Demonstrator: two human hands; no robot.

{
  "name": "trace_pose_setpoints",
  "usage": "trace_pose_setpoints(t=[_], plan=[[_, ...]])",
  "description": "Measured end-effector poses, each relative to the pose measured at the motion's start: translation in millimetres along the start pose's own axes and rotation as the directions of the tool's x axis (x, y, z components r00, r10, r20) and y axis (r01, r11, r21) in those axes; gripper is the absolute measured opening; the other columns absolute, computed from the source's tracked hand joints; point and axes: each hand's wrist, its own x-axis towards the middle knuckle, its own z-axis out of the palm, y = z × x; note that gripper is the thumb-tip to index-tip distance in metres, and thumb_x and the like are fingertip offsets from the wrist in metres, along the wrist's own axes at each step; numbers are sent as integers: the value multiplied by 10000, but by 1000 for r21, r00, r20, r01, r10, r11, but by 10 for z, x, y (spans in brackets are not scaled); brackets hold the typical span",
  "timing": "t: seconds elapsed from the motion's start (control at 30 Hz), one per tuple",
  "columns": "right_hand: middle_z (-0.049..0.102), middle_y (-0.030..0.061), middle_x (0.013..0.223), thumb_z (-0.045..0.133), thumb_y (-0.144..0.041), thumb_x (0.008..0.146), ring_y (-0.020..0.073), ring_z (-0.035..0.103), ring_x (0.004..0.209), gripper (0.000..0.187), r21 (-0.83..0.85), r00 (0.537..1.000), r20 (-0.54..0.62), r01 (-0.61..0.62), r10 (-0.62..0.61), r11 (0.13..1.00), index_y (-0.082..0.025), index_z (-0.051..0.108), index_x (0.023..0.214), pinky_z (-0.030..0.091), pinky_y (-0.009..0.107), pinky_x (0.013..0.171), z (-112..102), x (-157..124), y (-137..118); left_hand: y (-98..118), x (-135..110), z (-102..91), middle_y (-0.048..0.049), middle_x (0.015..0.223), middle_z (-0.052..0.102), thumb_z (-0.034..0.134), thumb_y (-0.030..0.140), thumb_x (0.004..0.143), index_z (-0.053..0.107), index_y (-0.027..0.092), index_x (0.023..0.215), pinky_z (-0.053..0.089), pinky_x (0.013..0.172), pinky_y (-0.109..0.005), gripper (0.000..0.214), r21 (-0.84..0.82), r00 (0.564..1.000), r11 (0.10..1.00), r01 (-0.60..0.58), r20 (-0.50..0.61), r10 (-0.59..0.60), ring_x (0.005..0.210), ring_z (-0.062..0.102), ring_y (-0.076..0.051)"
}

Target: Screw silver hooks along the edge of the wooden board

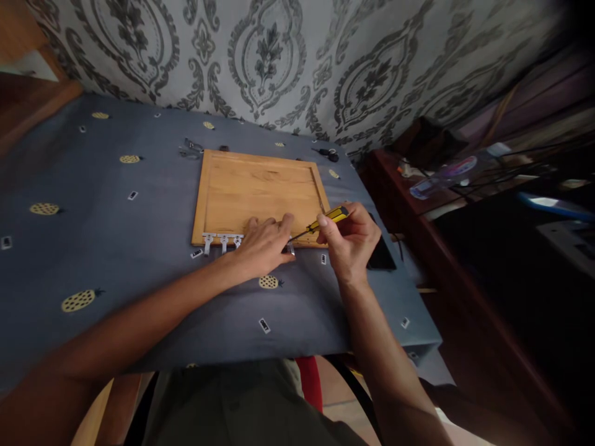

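A framed wooden panel [260, 192] lies flat on a cloth-covered table. Along its near edge sit several metal hinges [224, 241]. My left hand [263, 248] rests across that edge with fingers spread on the wood, its thumb beside another hinge [290, 248], which is partly hidden. In my right hand [351, 241] is a screwdriver [330, 219] with a yellow and black handle. Its shaft slants down to the left, and the tip is near the hinge by my left thumb. Whether the tip sits in a screw is too small to tell.
The grey-blue tablecloth [139, 235] has a pineapple print. Dark small tools [328, 153] lie behind the panel, and a clear item [190, 148] is at its back left. A black flat object [381, 251] lies right of my right hand. A plastic bottle [458, 170] is on the right-hand furniture.
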Motion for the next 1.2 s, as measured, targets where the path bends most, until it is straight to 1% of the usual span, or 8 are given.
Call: trace_pose_setpoints(t=[0.17,0.27,0.4,0.47,0.63,0.83,1.0,1.2], plan=[[534,-87,521,840,-457,719,64,522,377,394,25,1000,-13,-16,16,1000,-231,519,683,417,181,354,2,-4,12,-8,8,14,-142,1093,696,715,316,873,404,152,1290,387,905,-439,545,-12,1000,1000,1,-3,-1,1095,622,-324],[551,-81,538,820,-492,735,73,536,384,386,30,1000,-18,6,-5,1000,-234,536,696,437,195,363,-4,-7,25,-4,9,9,-142,1083,693,723,309,866,415,143,1275,382,911,-441,538,-12,1000,1000,2,9,-2,1078,625,-322],[568,-70,551,739,-530,811,88,568,397,356,-7,987,-145,75,-76,997,-237,553,733,452,212,379,-3,-23,23,4,8,-2,-142,1089,691,720,320,868,418,146,1251,382,921,-450,518,-4,1000,1000,5,13,-5,1087,610,-327],[565,-72,541,725,-527,825,91,576,397,353,-24,982,-169,83,-86,996,-237,546,733,452,213,383,-4,-26,21,6,7,-9,-144,1091,691,721,325,868,418,142,1253,379,929,-456,523,0,1000,1000,8,20,-8,1088,607,-327],[576,-68,538,742,-514,817,96,593,410,341,-17,992,-107,67,-69,998,-234,566,736,446,210,382,-20,-26,51,5,7,-14,-150,1082,692,720,326,874,416,123,1270,385,913,-452,540,-3,1000,1000,-3,24,3,1078,613,-328],[559,-65,543,746,-534,810,98,574,406,349,-16,995,-85,59,-60,998,-244,572,726,449,215,369,-23,-24,83,1,6,-4,-127,1057,702,718,325,871,409,158,1262,381,922,-451,526,-10,1000,1000,-4,7,4,1085,616,-326],[562,-64,554,747,-548,800,90,568,406,369,-20,995,-79,52,-54,998,-239,560,723,451,210,366,-9,-27,57,11,5,-12,-145,1099,695,717,317,872,404,144,1268,380,932,-453,534,-1,1000,1000,5,18,-5,1107,611,-330],[585,-55,574,779,-491,788,86,584,423,339,26,999,-37,19,-18,999,-226,575,730,449,210,382,-10,-23,64,14,3,-14,-142,1089,696,720,325,870,418,149,1255,384,923,-442,520,7,1000,1000,5,17,-5,1094,612,-325]])
